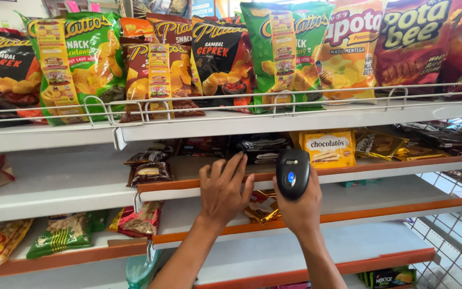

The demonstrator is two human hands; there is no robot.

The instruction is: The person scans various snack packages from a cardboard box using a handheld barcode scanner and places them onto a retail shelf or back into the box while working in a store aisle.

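My right hand (pixel 301 206) grips a black handheld barcode scanner (pixel 292 172) with a blue light, held upright in front of the middle shelf's orange front edge (pixel 380 167). My left hand (pixel 223 190) rests open next to it, fingers spread against that same shelf edge, just below dark snack packets (pixel 260 147). A yellow wafer pack (pixel 329 147) stands on the shelf right of the scanner. Gold packets (pixel 263 207) lie on the lower shelf, partly hidden between my hands.
The top shelf carries several large chip bags, green (pixel 84 59), black (pixel 221 56) and purple (pixel 413 40), behind a white wire rail (pixel 204 101). Small brown packets (pixel 149 166) sit left of my hands. Lower left shelves hold green (pixel 65 235) and red (pixel 137 220) packs. A wire rack (pixel 455 225) stands at right.
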